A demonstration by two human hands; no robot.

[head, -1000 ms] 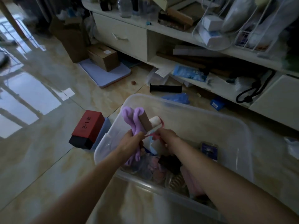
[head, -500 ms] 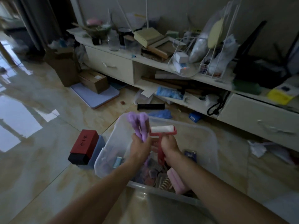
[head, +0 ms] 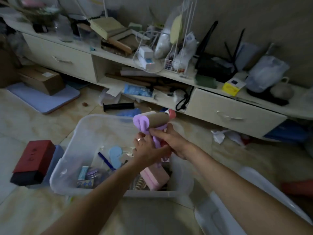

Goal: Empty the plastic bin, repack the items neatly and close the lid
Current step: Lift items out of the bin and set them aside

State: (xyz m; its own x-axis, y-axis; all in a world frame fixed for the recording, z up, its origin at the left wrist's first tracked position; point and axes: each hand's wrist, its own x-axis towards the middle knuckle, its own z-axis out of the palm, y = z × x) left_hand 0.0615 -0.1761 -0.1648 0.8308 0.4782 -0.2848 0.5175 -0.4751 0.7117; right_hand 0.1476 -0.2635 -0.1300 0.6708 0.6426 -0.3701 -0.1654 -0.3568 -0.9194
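Note:
A clear plastic bin point(head: 71, 150) stands open on the tiled floor. Inside lie a pink box point(head: 155, 178), a blue pen point(head: 105, 160), a light blue flat piece point(head: 115, 155) and several small packets. Both hands hold a bundle above the bin's far right part. My right hand point(head: 171, 141) grips the purple lint roller point(head: 144, 124), its cardboard roll point(head: 157, 120) pointing right. My left hand point(head: 147, 150), with a ring, closes on the handles below, where a red lint roller point(head: 171, 113) also shows. The clear lid point(head: 250, 184) lies at the right.
A red and black box point(head: 32, 160) rests on a blue one left of the bin. A black cylinder point(head: 118, 106) and blue bag lie behind it. A low cream cabinet point(head: 233, 114) with cluttered shelves runs along the wall. Crumpled paper point(head: 220, 134) lies at right.
The two rollers have been lifted and swung to the right, from upright to lying sideways. My right hand has moved up onto the purple roller. The camera has tilted up.

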